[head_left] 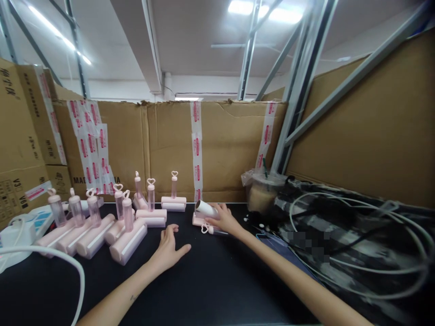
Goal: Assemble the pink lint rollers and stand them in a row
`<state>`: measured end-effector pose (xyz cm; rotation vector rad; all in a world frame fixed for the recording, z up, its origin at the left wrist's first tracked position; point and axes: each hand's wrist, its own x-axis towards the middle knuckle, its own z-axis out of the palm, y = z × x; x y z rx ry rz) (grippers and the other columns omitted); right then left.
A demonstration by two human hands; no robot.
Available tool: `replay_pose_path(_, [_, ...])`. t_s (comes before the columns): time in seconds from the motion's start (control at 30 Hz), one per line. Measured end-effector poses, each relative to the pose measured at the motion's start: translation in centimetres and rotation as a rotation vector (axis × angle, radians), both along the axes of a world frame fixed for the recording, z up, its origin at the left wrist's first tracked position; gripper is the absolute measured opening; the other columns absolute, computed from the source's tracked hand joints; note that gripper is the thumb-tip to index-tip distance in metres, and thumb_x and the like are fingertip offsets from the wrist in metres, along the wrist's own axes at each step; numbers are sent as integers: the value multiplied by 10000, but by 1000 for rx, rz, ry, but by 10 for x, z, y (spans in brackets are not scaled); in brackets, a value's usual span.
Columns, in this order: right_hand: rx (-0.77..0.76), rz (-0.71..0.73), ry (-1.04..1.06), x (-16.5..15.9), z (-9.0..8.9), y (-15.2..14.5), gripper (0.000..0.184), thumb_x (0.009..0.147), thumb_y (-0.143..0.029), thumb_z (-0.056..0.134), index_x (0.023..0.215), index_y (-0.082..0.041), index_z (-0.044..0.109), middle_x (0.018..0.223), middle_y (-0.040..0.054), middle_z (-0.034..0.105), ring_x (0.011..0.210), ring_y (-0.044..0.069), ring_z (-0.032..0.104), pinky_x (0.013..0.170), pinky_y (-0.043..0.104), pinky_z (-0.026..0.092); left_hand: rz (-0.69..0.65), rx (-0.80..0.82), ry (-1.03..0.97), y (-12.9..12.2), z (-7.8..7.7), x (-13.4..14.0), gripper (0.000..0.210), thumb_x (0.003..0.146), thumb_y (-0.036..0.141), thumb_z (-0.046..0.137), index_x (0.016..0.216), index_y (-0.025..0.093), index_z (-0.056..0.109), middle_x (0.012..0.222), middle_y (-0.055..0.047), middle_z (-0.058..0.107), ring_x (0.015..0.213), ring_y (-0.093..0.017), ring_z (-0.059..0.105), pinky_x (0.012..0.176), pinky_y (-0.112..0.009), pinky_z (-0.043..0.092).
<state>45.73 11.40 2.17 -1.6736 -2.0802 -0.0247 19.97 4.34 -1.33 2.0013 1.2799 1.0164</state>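
Observation:
My right hand [224,220] is closed around a white paper roll [208,210], its hollow end facing left. Just beneath the roll lies a pink lint roller part [198,220], partly covered by my hand. A clear handle with a heart-shaped ring [205,229] lies on the black table right by it. My left hand [169,246] hovers over or rests on the tabletop with fingers apart, holding nothing. Nearest to it on the left is a pink lint roller [128,240] with its handle standing up. Another pink lint roller [152,215] is behind that hand.
Several more pink lint rollers [97,235] stand at the left. A power strip [25,228] with a white cable is at the far left. On the right are a drink cup [261,194] and a coiled white cable [340,195]. Cardboard [170,149] walls the back.

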Motion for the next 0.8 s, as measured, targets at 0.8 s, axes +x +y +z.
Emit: replay_pose_path(0.8, [-467, 371, -113, -11, 47, -96, 206, 590, -339, 742, 689, -204, 622, 710, 1, 584, 620, 160, 542, 521, 237, 377, -246, 470, 403, -41, 40, 9, 456, 731, 512, 567, 1119, 272, 562, 1099, -92, 526, 1028, -286, 463, 922, -428, 357])
